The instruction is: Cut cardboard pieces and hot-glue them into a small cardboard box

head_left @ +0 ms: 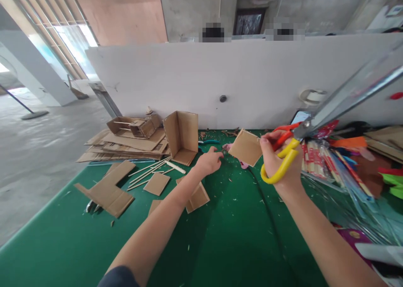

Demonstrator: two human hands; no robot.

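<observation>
My right hand [286,169] is closed around scissors [302,131] with red and yellow handles, their long metal blades pointing up to the right. Between that hand's thumb and fingers I also pinch the edge of a square cardboard piece [246,147]. My left hand [209,161] reaches forward low over the green table, fingers partly bent and apart, with nothing visible in it. Just beyond its fingertips lies a pink tool [227,147], mostly hidden behind the cardboard square. Under my left forearm are cut cardboard pieces [198,198].
A folded cardboard corner [185,135] stands beside stacked cardboard [135,142] at the back left. Thin sticks [147,173] and an L-shaped cardboard piece [110,190] lie left. Packaged sticks [321,161] crowd the right. A black cable [267,207] crosses the table [233,245]; a white partition [176,77] stands behind.
</observation>
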